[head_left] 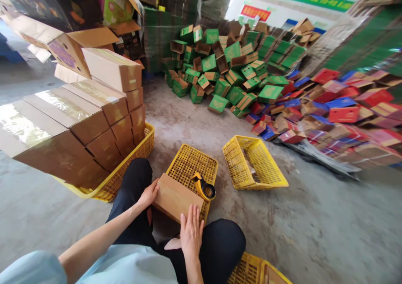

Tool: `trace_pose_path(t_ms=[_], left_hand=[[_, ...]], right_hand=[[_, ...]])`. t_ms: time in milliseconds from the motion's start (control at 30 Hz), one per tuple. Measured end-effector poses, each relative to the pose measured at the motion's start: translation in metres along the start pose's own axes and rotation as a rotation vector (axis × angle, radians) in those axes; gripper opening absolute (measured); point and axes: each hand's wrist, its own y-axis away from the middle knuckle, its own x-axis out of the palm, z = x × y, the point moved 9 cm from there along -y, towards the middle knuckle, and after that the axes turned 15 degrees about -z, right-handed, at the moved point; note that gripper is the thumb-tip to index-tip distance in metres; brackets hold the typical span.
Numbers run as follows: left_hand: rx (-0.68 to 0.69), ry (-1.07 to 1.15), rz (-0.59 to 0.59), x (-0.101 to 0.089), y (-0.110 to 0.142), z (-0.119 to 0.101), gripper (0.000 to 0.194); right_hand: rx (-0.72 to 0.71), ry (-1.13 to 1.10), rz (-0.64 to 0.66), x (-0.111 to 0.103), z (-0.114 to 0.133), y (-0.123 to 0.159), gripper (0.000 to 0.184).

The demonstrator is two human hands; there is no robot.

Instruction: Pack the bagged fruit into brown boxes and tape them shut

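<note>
A plain brown cardboard box (177,196) lies flat between my knees, on the near part of an upturned yellow plastic crate (185,156). My left hand (149,195) holds the box's left end, its fingers bent over the corner. On the right end my right hand (191,229) rests flat, fingers stretched out along the top and side. Just beyond the box, a yellow-and-black tape dispenser (203,187) sits on the crate's right side.
To my left, stacked taped boxes (91,121) fill a long yellow crate (147,139). Another yellow crate (266,167) stands at right, and one (248,271) lies behind my right knee. Piles of green cartons (218,103) and red-and-blue cartons (344,114) cover the floor beyond.
</note>
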Motion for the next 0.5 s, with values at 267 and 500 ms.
trace_pose_path(t_ms=[267,500], left_hand=[[-0.018,0.052,0.046,0.001,-0.006,0.009,0.066],[-0.088,0.222,0.139,0.0,-0.008,0.012,0.08]], right_hand=[[0.002,-0.004,-0.105,0.006,0.0,0.016,0.084],[-0.212,-0.134,-0.06,0.023,0.099,-0.02,0.068]])
